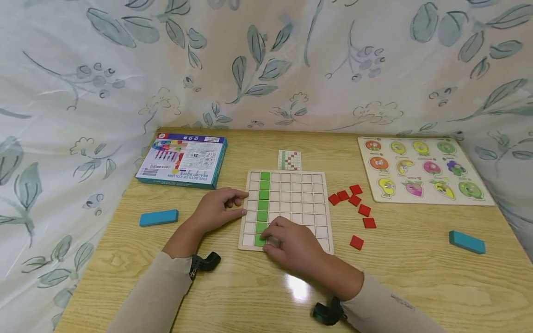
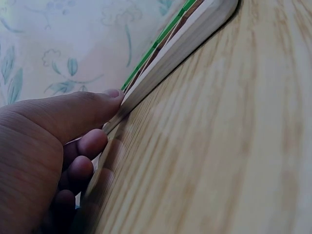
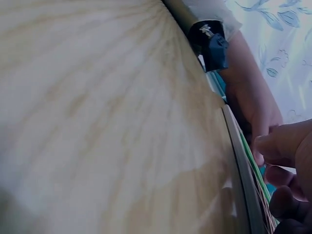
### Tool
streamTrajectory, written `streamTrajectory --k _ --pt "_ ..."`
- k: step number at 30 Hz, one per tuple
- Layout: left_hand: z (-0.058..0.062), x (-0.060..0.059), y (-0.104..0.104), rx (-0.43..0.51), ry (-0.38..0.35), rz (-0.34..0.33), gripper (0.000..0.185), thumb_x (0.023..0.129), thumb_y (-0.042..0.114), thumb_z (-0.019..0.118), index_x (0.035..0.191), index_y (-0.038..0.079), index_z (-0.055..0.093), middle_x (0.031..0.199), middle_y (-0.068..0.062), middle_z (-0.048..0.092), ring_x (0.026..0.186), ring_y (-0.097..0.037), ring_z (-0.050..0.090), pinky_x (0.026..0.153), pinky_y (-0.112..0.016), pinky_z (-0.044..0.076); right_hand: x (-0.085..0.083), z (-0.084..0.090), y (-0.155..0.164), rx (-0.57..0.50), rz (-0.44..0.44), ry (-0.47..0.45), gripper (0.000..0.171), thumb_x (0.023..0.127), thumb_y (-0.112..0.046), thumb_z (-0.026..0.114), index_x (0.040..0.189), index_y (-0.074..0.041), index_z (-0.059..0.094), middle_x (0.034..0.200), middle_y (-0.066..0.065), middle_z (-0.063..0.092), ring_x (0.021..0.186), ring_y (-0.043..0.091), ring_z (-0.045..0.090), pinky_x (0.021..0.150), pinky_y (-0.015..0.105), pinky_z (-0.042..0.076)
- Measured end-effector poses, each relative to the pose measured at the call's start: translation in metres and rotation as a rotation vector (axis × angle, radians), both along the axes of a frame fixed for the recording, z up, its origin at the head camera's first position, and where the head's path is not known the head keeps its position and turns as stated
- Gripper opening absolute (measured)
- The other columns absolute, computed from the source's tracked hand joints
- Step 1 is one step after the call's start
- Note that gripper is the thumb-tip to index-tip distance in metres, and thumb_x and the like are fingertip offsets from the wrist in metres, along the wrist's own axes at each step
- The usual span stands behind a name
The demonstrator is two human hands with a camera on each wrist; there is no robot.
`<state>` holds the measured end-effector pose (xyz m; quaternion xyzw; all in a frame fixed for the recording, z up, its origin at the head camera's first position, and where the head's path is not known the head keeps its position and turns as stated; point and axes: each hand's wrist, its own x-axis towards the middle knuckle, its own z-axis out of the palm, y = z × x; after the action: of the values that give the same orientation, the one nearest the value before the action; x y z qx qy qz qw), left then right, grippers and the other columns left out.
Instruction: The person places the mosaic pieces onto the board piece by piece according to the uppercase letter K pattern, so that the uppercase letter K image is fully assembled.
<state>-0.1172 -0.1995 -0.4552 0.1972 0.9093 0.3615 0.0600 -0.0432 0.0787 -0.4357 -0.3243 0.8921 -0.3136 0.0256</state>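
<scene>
"Where's the grid board?"

"Flat on the bench, just below the pattern card, with 7 green tiles filling column 2 from the left."

"And the left hand?"

"Fingers loosely bent, thumb and index resting against the board's left edge."

"The right hand?"

"Fingers bent down, touching the lowest green tile; I can't tell whether they pinch it."

"The red tiles?"

"All 7 lie loose beside the board's right edge."
</scene>
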Motion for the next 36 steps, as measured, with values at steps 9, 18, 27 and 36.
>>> streamTrajectory --k 9,18,27,36 --pt "-0.002 0.002 0.000 0.000 -0.011 0.008 0.040 0.096 0.029 0.083 0.134 0.019 0.076 0.099 0.010 0.065 0.086 -0.016 0.056 0.081 -0.038 0.046 0.002 0.000 0.032 -0.087 -0.106 -0.092 0.020 0.090 -0.022 0.084 0.110 -0.025 0.080 0.109 -0.016 0.067 0.075 0.005 0.055 0.071 0.028 0.047" --pt "-0.002 0.002 0.000 -0.008 -0.006 0.002 0.041 0.096 0.030 0.084 0.135 0.019 0.075 0.101 0.011 0.066 0.087 -0.015 0.056 0.082 -0.038 0.046 0.005 0.001 0.077 -0.111 -0.191 -0.059 0.025 0.088 -0.014 0.089 0.111 -0.019 0.080 0.102 -0.010 0.068 0.069 0.005 0.051 0.065 0.026 0.045" --pt "0.000 0.001 0.000 -0.004 -0.011 0.005 0.041 0.096 0.030 0.084 0.134 0.019 0.076 0.100 0.011 0.066 0.087 -0.015 0.056 0.081 -0.038 0.047 0.005 0.000 0.124 0.001 -0.281 -0.041 0.027 0.088 -0.018 0.090 0.113 -0.021 0.079 0.102 -0.010 0.067 0.066 0.004 0.045 0.060 0.026 0.040" --pt "-0.001 0.001 0.000 -0.005 -0.012 0.003 0.041 0.096 0.029 0.084 0.134 0.018 0.075 0.100 0.010 0.066 0.087 -0.015 0.056 0.082 -0.038 0.047 0.012 0.000 0.158 0.043 -0.341 0.013 0.029 0.086 -0.020 0.092 0.112 -0.021 0.079 0.093 -0.009 0.059 0.067 0.004 0.043 0.059 0.026 0.038"
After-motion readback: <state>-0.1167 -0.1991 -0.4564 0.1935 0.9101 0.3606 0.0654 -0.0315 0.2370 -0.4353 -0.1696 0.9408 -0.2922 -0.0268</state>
